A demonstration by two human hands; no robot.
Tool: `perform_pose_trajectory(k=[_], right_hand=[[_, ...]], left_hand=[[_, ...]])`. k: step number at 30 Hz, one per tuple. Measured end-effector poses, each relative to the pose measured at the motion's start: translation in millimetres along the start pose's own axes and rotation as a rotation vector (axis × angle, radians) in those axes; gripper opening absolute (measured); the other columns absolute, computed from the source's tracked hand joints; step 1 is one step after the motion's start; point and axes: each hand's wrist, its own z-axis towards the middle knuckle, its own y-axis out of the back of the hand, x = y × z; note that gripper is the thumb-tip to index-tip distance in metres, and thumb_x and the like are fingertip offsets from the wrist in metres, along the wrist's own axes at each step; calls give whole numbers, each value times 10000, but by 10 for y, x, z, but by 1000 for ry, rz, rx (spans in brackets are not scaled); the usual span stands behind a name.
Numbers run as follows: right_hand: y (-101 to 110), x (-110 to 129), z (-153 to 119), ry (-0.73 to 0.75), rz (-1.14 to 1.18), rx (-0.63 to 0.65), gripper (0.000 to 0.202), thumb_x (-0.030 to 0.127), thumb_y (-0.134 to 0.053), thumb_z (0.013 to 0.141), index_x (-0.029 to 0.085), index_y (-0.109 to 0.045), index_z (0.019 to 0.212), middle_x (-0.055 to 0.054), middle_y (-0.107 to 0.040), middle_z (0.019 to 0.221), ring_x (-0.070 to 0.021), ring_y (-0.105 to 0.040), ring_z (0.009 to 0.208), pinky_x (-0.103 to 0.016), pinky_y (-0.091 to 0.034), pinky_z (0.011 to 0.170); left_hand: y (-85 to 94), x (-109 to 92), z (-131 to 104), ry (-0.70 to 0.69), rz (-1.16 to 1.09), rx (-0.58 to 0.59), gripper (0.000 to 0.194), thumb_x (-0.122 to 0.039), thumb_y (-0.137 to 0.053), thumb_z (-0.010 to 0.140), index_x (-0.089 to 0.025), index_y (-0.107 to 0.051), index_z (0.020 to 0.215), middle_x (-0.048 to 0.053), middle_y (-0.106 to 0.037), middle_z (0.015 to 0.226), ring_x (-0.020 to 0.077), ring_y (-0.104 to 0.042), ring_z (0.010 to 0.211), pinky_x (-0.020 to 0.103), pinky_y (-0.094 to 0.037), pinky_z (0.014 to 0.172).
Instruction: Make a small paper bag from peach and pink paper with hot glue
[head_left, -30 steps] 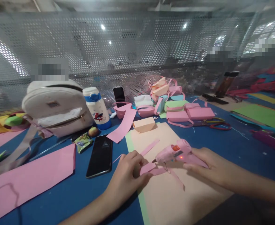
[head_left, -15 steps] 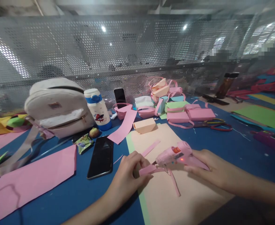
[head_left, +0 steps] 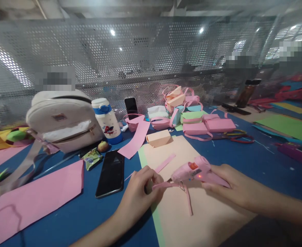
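Note:
My right hand is wrapped round the handle of a pink glue gun, whose small light glows red. Its nozzle points left and meets, or nearly meets, a narrow pink paper strip. Between thumb and fingers, my left hand pinches the near end of that strip, while the other end hangs down to the right. Both hands are over a large peach paper sheet with a green sheet under its left edge. Another pink strip lies just behind my left hand.
Behind are several small folded paper bags, a peach paper box and a curved pink sheet. To the left lie a black phone, a bottle and a white backpack. Pliers lie at right.
The pink strip has turned in my left fingers, so its end now shows edge-on, and its hanging end has swung slightly left. The glue gun has barely moved.

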Motion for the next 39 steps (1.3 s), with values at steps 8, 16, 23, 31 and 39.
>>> perform_pose_trajectory(k=[8, 16, 23, 31, 39], right_hand=[[5, 8, 17, 22, 6, 12, 525, 582, -463, 901, 182, -696, 1147, -141, -717, 1097, -344, -645, 976, -444, -503, 846], [34, 57, 47, 108, 76, 29, 351, 456, -479, 928, 201, -701, 1022, -59, -736, 891, -248, -651, 775, -313, -487, 679], [16, 4, 62, 104, 110, 35, 415, 490, -481, 933, 207, -660, 1179, -81, -727, 1037, -276, -649, 892, -363, -485, 797], [13, -44, 70, 29, 117, -36, 430, 564, -516, 886, 177, -697, 941, -70, -732, 904, -270, -652, 814, -332, -484, 710], [372, -236, 126, -67, 359, -178, 528, 627, -529, 861, 190, -484, 567, 12, -486, 499, -109, -451, 492, -236, -355, 485]], left_hand=[[-7, 32, 14, -13, -55, -26, 161, -196, -571, 865, -193, -619, 711, -27, -567, 691, 140, -470, 643, 281, -297, 652], [5, 74, 35, 9, -208, -2, 209, -273, -523, 903, -187, -629, 744, 10, -592, 750, 155, -471, 669, 271, -315, 620], [7, 78, 26, -18, -221, -25, 192, -281, -545, 898, -193, -638, 756, 14, -586, 759, 160, -473, 684, 266, -319, 610], [12, 66, 16, -13, -209, -43, 209, -300, -547, 895, -194, -615, 728, 15, -580, 752, 157, -471, 675, 259, -332, 608], [8, 85, 19, 1, -204, -33, 207, -284, -524, 906, -200, -642, 758, 10, -587, 740, 152, -447, 648, 256, -323, 597]])
